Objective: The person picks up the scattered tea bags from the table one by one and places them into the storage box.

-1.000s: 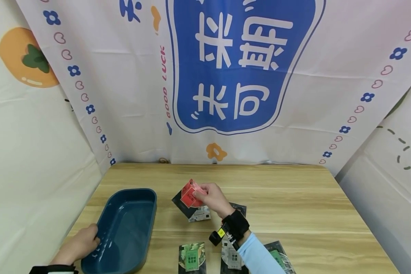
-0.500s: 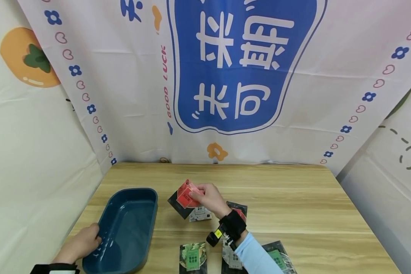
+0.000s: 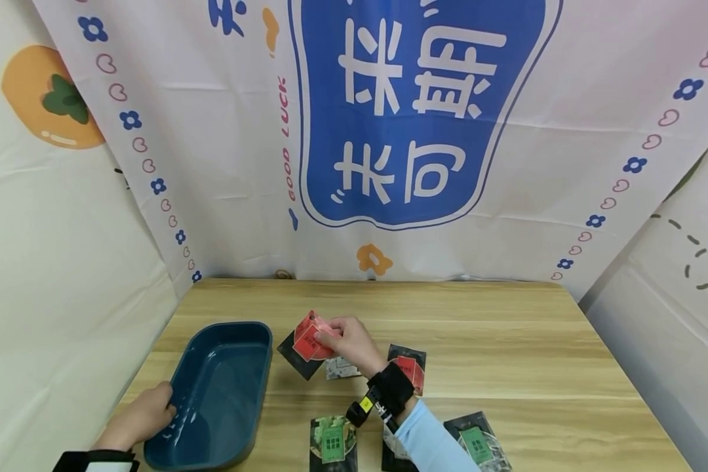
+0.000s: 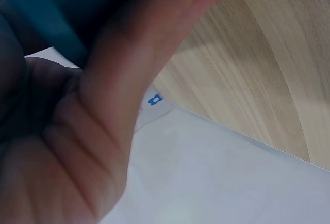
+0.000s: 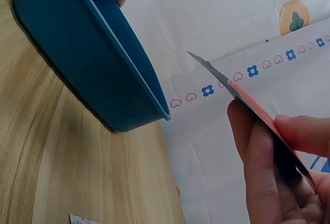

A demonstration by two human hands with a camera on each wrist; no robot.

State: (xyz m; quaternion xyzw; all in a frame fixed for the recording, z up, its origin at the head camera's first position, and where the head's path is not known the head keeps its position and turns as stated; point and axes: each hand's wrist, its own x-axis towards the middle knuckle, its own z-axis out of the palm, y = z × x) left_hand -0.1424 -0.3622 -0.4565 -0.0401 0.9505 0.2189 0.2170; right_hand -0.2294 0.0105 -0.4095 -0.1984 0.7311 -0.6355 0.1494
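Between thumb and fingers, my right hand pinches a black and red packet, tilted and raised above the table. In the right wrist view the packet appears edge-on, with the thumb on its red face. At the table's left lies a deep blue rectangular tray with nothing in it. My left hand grips the tray's left rim; in the left wrist view its fingers curl around the tray wall. The held packet is right of the tray, apart from it.
On the wooden table lie a grey-white packet partly behind my right hand, a red-labelled packet, a green-labelled packet, another green packet, and a packet partly under my right forearm. A printed cloth hangs behind.
My right hand has moved a little left with the packet, closer to the tray. More of the red-labelled packet behind the wrist shows. My left hand keeps its hold on the tray.
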